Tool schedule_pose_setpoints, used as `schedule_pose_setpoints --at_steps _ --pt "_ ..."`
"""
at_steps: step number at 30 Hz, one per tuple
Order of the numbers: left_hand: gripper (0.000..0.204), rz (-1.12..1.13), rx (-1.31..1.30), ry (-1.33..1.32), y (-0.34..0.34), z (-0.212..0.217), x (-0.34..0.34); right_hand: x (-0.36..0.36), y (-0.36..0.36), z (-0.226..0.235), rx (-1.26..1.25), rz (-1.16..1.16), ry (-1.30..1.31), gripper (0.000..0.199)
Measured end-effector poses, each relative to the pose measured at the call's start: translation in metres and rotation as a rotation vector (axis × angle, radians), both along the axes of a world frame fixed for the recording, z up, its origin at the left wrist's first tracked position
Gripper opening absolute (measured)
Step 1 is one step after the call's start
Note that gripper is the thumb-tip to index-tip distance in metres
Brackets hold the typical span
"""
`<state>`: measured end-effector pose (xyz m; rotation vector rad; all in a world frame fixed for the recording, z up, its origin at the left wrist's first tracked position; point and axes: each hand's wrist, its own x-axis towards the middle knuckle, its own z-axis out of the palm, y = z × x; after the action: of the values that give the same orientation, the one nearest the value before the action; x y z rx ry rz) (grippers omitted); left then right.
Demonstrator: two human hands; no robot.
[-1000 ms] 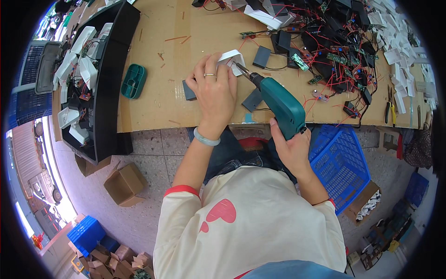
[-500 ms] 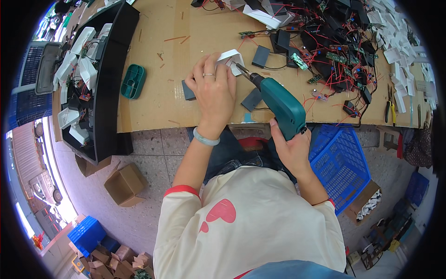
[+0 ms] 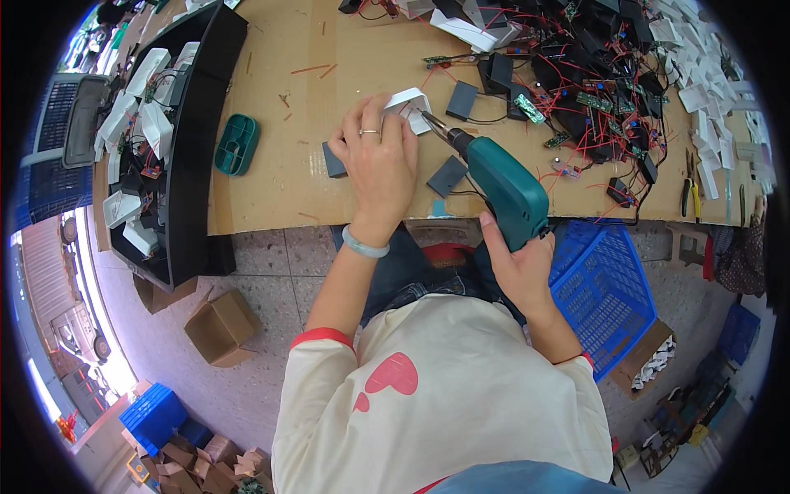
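Note:
My left hand (image 3: pixel 377 165) presses down on a small white plastic housing (image 3: pixel 409 105) on the cardboard-covered bench (image 3: pixel 280 181). My right hand (image 3: pixel 517 262) grips the handle of a teal electric screwdriver (image 3: pixel 502 188). Its bit points up-left and meets the white housing beside my left fingers. Two dark grey square plates lie close by, one (image 3: pixel 333 160) at my left hand's edge and one (image 3: pixel 448 175) under the screwdriver.
A black tray (image 3: pixel 193 148) with white housings stands at the bench's left, a small green tray (image 3: pixel 236 144) next to it. Circuit boards with red wires (image 3: pixel 592 90) pile at the right, pliers (image 3: pixel 690 185) beyond. A blue crate (image 3: pixel 605 288) and a cardboard box (image 3: pixel 218 329) sit on the floor.

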<state>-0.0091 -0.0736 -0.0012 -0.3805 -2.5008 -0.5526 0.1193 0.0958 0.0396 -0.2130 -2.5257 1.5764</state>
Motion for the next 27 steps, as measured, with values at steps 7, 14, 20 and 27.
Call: schedule_pose_setpoints --at_steps 7,14,20,27 --pt "0.012 -0.019 0.028 -0.016 0.001 0.002 0.001 0.021 0.007 0.010 -0.176 -0.076 0.024 0.021" --pt "0.012 -0.013 0.010 -0.012 0.001 0.004 0.001 0.035 0.014 0.020 -0.311 -0.199 0.021 0.026" --pt "0.011 -0.010 0.005 -0.025 0.002 0.003 0.000 0.037 0.020 0.019 -0.327 -0.197 0.021 0.026" --pt "0.010 -0.020 0.020 -0.040 -0.001 0.004 -0.001 0.037 0.020 0.022 -0.356 -0.209 0.025 0.027"
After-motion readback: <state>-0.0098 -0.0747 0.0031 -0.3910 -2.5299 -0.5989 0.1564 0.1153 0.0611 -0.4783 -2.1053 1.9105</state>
